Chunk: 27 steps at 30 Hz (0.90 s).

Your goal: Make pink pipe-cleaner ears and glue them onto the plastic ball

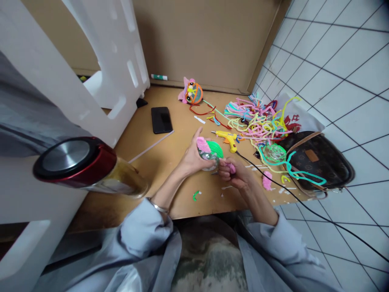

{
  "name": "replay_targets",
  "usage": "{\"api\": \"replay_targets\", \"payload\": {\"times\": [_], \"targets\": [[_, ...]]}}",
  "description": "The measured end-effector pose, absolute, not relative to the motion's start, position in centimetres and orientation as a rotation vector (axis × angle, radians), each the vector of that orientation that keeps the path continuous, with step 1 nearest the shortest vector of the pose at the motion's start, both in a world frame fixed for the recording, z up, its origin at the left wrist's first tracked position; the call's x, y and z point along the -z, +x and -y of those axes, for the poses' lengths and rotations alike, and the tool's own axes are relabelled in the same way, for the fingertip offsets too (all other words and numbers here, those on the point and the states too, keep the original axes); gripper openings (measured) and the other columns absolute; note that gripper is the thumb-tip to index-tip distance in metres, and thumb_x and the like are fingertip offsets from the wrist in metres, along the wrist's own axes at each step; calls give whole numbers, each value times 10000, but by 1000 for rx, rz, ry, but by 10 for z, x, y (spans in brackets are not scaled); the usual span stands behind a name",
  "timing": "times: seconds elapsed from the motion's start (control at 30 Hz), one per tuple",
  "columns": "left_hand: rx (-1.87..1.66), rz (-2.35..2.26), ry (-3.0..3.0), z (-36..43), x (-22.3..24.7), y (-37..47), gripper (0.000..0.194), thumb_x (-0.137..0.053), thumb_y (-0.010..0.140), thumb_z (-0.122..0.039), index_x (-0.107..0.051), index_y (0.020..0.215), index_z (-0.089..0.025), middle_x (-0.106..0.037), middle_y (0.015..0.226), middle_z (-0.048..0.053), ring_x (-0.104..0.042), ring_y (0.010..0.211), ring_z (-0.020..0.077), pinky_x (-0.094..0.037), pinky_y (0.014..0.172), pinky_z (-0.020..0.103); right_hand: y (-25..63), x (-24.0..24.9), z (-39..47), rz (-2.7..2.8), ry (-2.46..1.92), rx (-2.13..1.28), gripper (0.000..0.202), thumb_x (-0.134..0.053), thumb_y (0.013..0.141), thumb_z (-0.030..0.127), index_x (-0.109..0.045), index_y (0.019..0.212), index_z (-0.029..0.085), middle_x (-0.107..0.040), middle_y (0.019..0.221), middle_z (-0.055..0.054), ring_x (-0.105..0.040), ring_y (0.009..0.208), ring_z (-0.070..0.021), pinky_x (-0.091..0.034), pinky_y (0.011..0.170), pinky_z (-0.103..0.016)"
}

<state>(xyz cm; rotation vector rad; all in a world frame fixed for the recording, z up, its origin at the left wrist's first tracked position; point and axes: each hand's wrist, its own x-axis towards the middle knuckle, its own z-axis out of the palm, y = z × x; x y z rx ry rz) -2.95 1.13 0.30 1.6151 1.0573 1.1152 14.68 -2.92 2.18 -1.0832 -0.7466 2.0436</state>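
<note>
Near the middle of the table, my left hand (194, 157) is wrapped round a clear rounded piece (209, 156) with pink and green fuzzy coils on it. Its thumb and fingers press on the left side and the near side. My right hand (237, 172) is closed on a small pink piece (232, 168), and its fingertips are at the near right edge of the clear piece. Just beyond my hands lies a yellow glue gun (227, 140), its black cord running to the lower right.
A big red-lidded bottle (91, 166) stands at the left. A black phone (161, 120), a decorated ball (194, 92), a heap of pipe cleaners (255, 117) and a brown bag (319, 160) lie around. Another pink piece (267, 180) lies right.
</note>
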Motion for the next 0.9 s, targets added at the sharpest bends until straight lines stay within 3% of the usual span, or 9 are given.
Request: {"api": "replay_targets", "payload": {"times": [0.1, 0.17, 0.3, 0.43, 0.5, 0.57, 0.63, 0.73, 0.9], "targets": [[-1013, -925, 1569, -13, -10, -38, 1271, -833, 545, -203, -148, 1616, -220, -635, 1356, 148, -671, 1131, 240, -528, 997, 394, 146, -31, 36, 738, -1174, -2021, 232, -603, 773, 231, -469, 587, 194, -319, 438, 92, -276, 380, -53, -309, 386, -152], [-967, -886, 1559, -12, -14, -41, 1269, -829, 551, -202, -143, 1618, -218, -632, 1354, 161, -678, 1135, 251, -537, 992, 404, 147, -38, 42, 786, -1260, -2015, 242, -613, 804, 347, -556, 643, 176, -473, 480, 44, -458, 408, -86, -372, 398, -179], [-895, -853, 1532, -10, -19, -46, 1257, -830, 560, -178, -158, 1621, -213, -649, 1317, 160, -691, 1131, 277, -555, 986, 431, 152, -46, 59, 1009, -1294, -2007, 578, -508, 842, 694, -663, 782, 141, -668, 637, -65, -645, 540, -170, -495, 479, -252], [-876, -876, 1491, -12, -18, -48, 1250, -839, 567, -135, -173, 1621, -216, -648, 1304, 162, -672, 1189, 304, -562, 979, 446, 159, -40, 77, 1320, -1411, -1484, 531, -554, 854, 684, -671, 828, 167, -689, 720, -65, -647, 652, -172, -548, 632, -291], [-887, -885, 1458, -16, -13, -49, 1243, -843, 585, -144, -163, 1621, -241, -637, 1314, 159, -660, 1213, 307, -567, 969, 456, 160, -32, 80, 1452, -1436, -1100, 407, -687, 817, 571, -675, 956, 188, -708, 913, -70, -655, 797, -182, -564, 780, -330], [-939, -893, 1427, -20, -4, -49, 1256, -862, 592, -191, -147, 1621, -264, -604, 1354, 164, -633, 1252, 322, -562, 979, 482, 159, -22, 77, 1556, -1414, -882, 559, -788, 746, 499, -624, 1199, 214, -667, 1177, -104, -652, 977, -221, -557, 897, -392], [-1025, -863, 1392, -24, 6, -49, 1314, -898, 568, -255, -118, 1625, -255, -520, 1445, 189, -555, 1340, 366, -525, 1036, 525, 153, -14, 67, 1654, -1367, -854, 795, -821, 712, 497, -514, 1391, 218, -589, 1347, -149, -615, 1147, -276, -539, 976, -454], [-1084, -747, 1327, -30, 17, -46, 1387, -918, 557, -335, -45, 1631, -257, -399, 1546, 194, -432, 1435, 405, -443, 1129, 559, 142, -8, 47, 1737, -1301, -924, 903, -811, 722, 524, -436, 1474, 193, -536, 1436, -166, -538, 1305, -325, -461, 1106, -517], [-1253, -805, 1299, -40, 30, -38, 1325, -915, 570, -373, -105, 1614, -270, -467, 1476, 173, -486, 1380, 369, -473, 1100, 525, 128, 0, 11, 1702, -1416, -691, 1002, -835, 649, 561, -438, 1462, 132, -524, 1399, -209, -506, 1326, -388, -426, 1131, -574]]}}
